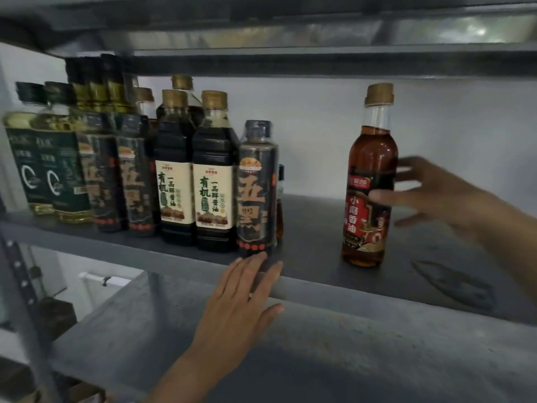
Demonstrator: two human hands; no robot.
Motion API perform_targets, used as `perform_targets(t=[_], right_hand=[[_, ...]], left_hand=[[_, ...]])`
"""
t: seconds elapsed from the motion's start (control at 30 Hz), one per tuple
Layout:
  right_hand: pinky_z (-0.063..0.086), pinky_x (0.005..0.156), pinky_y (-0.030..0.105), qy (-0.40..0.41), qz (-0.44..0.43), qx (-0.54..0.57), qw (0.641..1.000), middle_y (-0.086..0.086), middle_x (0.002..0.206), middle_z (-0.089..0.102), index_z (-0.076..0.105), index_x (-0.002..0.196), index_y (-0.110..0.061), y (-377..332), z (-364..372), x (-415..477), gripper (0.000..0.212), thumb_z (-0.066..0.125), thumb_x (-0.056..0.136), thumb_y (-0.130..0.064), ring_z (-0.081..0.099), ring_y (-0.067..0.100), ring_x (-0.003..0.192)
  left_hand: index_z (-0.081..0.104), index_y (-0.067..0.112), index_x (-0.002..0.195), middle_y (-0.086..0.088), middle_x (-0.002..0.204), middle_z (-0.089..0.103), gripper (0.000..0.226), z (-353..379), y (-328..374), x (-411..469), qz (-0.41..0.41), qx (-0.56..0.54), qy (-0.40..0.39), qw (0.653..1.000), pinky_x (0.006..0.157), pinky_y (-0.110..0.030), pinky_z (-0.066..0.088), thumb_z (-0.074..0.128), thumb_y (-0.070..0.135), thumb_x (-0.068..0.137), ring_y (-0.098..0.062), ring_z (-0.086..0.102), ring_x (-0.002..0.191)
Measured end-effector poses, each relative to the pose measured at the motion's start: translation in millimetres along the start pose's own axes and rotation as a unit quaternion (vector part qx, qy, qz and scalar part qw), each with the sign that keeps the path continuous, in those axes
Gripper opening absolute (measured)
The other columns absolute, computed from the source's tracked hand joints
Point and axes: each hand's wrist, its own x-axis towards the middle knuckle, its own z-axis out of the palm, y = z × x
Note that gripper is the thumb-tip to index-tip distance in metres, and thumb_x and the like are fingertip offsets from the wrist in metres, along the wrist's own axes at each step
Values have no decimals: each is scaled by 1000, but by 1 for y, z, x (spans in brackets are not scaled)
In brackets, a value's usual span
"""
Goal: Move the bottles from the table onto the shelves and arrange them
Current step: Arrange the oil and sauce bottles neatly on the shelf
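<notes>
On the shelf (319, 257), well right of the packed row (174, 175), the sesame-oil bottle (370, 181) stands upright. My right hand (441, 199) is at its label with fingers spread, my left hand (241, 292) flat. I'd grip mid-label (glass, heavy, probably slick).

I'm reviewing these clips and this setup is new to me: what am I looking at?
No machine: a person works bare-handed, filmed by a camera on their head, looking forward and down. A grey shelf holds a row of bottles at the left, ending in a dark bottle. The left hand lies flat on the shelf edge, fingertips at that bottle's base. An oil bottle stands apart to the right; the right hand is spread open beside it. Neither hand grips anything.
</notes>
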Motion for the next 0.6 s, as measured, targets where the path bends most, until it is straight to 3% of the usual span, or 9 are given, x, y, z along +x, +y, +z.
perform_targets(t=[0.13, 0.27, 0.6], right_hand=[[56, 70, 39, 8, 10, -23, 1000, 4, 115, 56, 39, 127, -22, -16, 3, 9, 68, 77, 70, -22, 60, 22, 98], [55, 81, 46, 52, 24, -7, 998, 11, 119, 60, 39, 135, -15, -10, 12, 11, 78, 78, 67, -21, 62, 28, 100], [55, 82, 46, 36, 3, 32, 999, 11, 120, 60, 39, 134, -14, -27, 47, 28, 72, 76, 72, -17, 63, 27, 101]], left_hand=[[39, 19, 139, -14, 132, 41, 51, -1, -21, -10, 11, 24, 49, 998, 107, -40, 22, 18, 47, 102, -30, 39, 121], [39, 19, 139, -13, 128, 42, 53, -2, -26, -9, 33, 29, 55, 997, 106, -41, 24, 16, 48, 102, -29, 41, 117], [43, 17, 136, -13, 124, 44, 53, 9, -29, -6, 43, 22, 80, 996, 103, -41, 28, 20, 49, 101, -29, 43, 112]])
